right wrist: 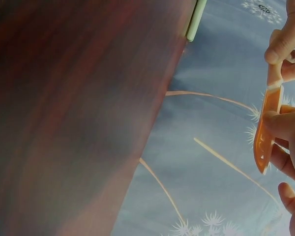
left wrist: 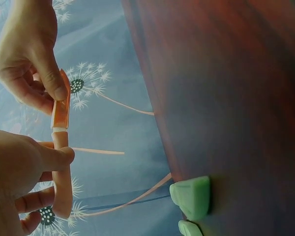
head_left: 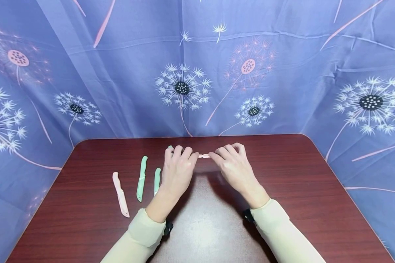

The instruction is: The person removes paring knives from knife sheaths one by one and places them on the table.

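Observation:
Both hands hold a small pink knife (head_left: 204, 156) over the table's far part. My left hand (head_left: 179, 168) grips its curved handle (left wrist: 63, 184) between thumb and fingers. On the blade side, the thumb and fingers of my right hand (head_left: 234, 164) pinch the sheath (right wrist: 271, 102), which looks orange in the wrist views. A short pale band shows between handle and sheath; the rest of the blade is hidden. Left of the hands lie a pink sheathed knife (head_left: 120, 195) and a green sheathed knife (head_left: 141, 179). Another green knife (head_left: 157, 179) is partly covered by the left wrist.
A dark red wooden table (head_left: 299, 197) reaches to a blue dandelion-print cloth (head_left: 128, 73) hanging behind and at both sides. Another green piece (head_left: 170, 147) peeks out behind the left hand. Light glares off the tabletop between the forearms.

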Available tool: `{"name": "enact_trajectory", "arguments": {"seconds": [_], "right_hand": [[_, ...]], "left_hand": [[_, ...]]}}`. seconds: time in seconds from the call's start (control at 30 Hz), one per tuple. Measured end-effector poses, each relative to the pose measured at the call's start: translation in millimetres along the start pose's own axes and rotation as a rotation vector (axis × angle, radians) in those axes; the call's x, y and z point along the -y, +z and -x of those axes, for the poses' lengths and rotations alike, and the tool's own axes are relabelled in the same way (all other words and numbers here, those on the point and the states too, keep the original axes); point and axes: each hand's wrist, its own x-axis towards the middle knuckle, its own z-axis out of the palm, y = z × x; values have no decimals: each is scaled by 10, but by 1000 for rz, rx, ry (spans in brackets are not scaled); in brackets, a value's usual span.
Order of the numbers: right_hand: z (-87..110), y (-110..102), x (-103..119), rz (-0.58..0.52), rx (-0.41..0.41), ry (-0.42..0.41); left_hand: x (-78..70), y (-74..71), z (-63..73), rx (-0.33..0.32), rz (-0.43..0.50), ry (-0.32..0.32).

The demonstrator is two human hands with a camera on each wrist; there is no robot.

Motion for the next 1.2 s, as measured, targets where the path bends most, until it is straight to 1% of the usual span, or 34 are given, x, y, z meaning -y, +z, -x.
{"name": "enact_trajectory", "arguments": {"seconds": [0.13,0.37,0.5,0.63,0.77,0.97,1.2], "right_hand": [[-1,-11,-4,0,-1,-1],[5,-32,-16,1,34,9],[6,-31,-27,-3,20,7],[8,-25,-41,-9,6,3],[15,-20,-57,-17,9,13],[15,-31,-68,-26,27,24],[14,-21,-84,-27,3,22]], "left_hand": [[1,-2,3,-1,3,3],[8,0,9,13,34,-1],[17,1,8,26,45,-3],[32,7,6,10,49,-1],[43,4,6,-9,61,-6],[48,-5,3,-5,76,-11],[59,-1,1,-16,68,-14]]}}
